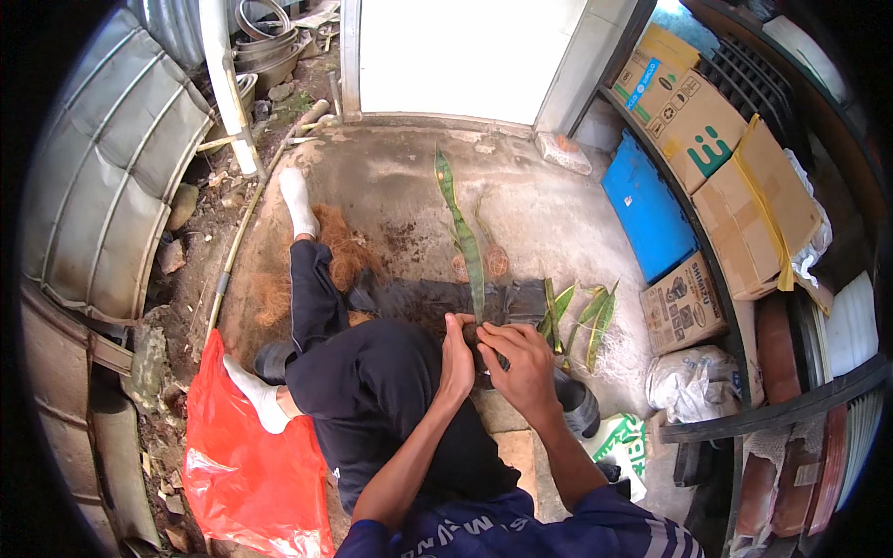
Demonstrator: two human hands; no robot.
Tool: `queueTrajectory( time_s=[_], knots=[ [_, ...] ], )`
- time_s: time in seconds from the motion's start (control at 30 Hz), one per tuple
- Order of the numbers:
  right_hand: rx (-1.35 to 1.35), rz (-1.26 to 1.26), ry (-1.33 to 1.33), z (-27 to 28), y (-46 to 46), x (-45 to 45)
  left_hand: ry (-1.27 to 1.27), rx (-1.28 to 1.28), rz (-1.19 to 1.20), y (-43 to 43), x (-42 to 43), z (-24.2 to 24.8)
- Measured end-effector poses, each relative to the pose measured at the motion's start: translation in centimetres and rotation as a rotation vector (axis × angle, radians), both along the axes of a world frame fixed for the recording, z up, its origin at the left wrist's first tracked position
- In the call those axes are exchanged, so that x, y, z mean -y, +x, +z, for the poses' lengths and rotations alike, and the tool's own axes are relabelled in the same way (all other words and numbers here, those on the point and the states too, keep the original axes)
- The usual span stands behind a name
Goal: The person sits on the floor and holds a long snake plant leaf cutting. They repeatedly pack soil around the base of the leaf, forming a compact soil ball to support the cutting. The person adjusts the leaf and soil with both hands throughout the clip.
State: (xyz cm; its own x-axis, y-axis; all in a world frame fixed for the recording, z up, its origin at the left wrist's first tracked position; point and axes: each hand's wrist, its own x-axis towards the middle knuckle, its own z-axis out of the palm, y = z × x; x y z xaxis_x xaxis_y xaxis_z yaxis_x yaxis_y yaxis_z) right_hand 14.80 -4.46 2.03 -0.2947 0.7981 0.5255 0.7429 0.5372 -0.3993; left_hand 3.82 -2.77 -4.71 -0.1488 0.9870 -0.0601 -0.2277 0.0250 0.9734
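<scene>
A variegated snake plant leaf (469,261) points away from me, its base in a dark soil ball (477,342). My left hand (457,359) presses flat against the ball's left side. The fingers of my right hand (520,356) curve around its top and right side, hiding much of it. Beyond them lies a black plastic sheet (425,296) with soil on it. A string-wrapped root ball (496,260) with a thin shoot sits past the sheet, beside a similar ball (459,268) partly behind the leaf. Cut snake plant leaves (600,324) rest to the right.
Brown coconut fibre (342,254) lies by my outstretched foot. A red plastic bag (258,481) is at left, near a dark shoe (274,361). Tangled white string (621,359) lies right of the leaves. Cardboard boxes (760,216) and a blue panel (649,206) line the right side.
</scene>
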Motion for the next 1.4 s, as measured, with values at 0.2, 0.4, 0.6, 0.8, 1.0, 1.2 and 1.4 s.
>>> queueTrajectory(
  time_s=[0.2,0.4,0.6,0.8,1.0,1.2,1.4],
  knots=[
    [-0.141,0.101,-0.216,1.0,2.0,-1.6,-0.12,0.185,-0.116,-0.1,-0.4,-0.8],
    [-0.029,0.267,-0.409,4.5,2.8,-4.4,-0.081,0.12,-0.113,0.5,-0.3,-0.8],
    [0.21,0.338,-0.455,5.4,2.0,-5.4,-0.052,0.046,-0.207,-0.2,-0.1,0.0],
    [0.245,0.294,-0.409,5.1,1.4,-5.2,-0.072,0.081,-0.234,-0.2,-0.2,-0.5],
    [0.004,0.194,-0.409,4.7,1.6,-5.2,-0.086,0.216,-0.202,0.0,-0.3,-1.0],
    [-0.328,0.074,-0.264,1.8,4.1,-4.6,-0.141,0.427,-0.168,0.1,-0.3,-0.9],
    [-0.446,-0.015,-0.298,-0.1,2.1,0.8,-0.095,0.317,-0.093,0.2,-0.8,-2.3]
  ],
)
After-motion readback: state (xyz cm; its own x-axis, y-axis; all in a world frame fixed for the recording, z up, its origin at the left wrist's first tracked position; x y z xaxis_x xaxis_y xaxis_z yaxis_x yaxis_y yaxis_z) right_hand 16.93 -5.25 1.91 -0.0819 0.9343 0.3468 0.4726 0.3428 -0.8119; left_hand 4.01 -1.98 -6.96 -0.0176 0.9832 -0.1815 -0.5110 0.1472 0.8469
